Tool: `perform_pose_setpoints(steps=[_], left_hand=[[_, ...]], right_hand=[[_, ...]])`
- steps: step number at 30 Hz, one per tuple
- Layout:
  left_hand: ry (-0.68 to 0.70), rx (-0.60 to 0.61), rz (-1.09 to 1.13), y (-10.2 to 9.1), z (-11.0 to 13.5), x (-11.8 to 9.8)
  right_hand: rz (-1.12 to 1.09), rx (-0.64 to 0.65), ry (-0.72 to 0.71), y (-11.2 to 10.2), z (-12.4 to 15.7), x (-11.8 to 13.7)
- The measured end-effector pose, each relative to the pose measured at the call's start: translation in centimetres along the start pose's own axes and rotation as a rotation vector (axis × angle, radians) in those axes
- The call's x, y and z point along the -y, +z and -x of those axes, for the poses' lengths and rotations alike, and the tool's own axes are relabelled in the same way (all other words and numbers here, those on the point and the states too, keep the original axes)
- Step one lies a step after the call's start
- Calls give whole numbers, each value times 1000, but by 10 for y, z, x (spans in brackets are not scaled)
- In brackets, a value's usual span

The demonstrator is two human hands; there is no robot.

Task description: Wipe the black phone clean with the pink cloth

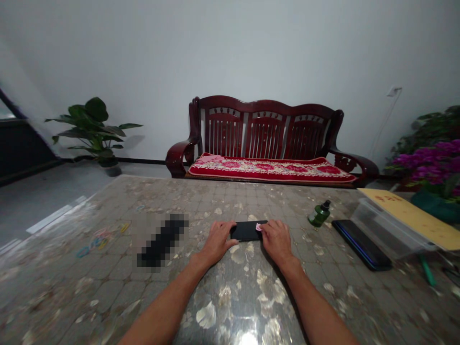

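Observation:
A black phone (246, 231) lies flat on the patterned table between my two hands. My left hand (217, 239) grips its left end, with the thumb along the near edge and the fingers at the far side. At the right end, my right hand (276, 239) pinches a small pink piece (258, 227), perhaps cloth or paper, against the dark surface. Most of that piece is hidden under the fingers.
Right of my hands stand a green spray bottle (319, 214), another dark phone (361, 244) and a clear plastic box (391, 230) under a yellow folder (409, 215). Leftward lie a pixelated dark object (161, 242) and several coloured bands (102, 238). Behind the table is a wooden bench (266, 129).

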State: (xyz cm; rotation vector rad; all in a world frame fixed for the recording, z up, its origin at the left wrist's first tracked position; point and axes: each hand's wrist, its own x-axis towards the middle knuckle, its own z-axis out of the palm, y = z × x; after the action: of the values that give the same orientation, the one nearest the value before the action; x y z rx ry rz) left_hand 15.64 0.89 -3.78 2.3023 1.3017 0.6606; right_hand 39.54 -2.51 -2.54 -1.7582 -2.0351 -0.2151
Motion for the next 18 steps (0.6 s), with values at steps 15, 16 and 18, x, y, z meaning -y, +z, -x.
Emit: perform_pose_setpoints(steps=[15, 16, 18], left_hand=[[-82, -42, -49, 6, -5, 3], [-81, -49, -42, 6, -5, 4], [-78, -64, -30, 8, -5, 6]], right_hand=[[-18, -42, -5, 5, -3, -5], [-34, -37, -46, 6, -3, -1], [-61, -25, -123, 9, -4, 6]])
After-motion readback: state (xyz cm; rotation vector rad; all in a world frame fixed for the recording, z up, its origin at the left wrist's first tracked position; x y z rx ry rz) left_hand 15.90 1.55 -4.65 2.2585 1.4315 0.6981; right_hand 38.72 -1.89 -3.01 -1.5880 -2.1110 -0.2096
